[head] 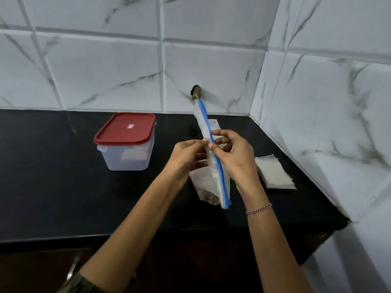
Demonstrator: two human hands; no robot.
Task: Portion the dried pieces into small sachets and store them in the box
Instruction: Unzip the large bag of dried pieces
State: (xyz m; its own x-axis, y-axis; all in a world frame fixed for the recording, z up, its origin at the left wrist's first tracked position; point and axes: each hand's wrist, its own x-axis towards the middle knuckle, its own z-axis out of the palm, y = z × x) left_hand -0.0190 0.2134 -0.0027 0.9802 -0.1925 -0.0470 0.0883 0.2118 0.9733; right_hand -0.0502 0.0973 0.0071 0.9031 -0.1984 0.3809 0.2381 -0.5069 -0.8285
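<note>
Spreading across the lower picture, the black counter [63,197] carries a clear box [114,159] at ten o'clock from the zip bag [211,180], red lid [124,127] on; something pale shows inside, unclear what. That bag stands at the centre; the left hand [186,153] and right hand [234,153] have fingers clamped on its blue seal [220,172] from both sides. Flat sachets [275,174] lie stacked at three o'clock. Dried pieces [208,197] sit in the bag's bottom, so portioning seems mostly ahead.

1 head camera looks down onto countertop [53,197].
</note>
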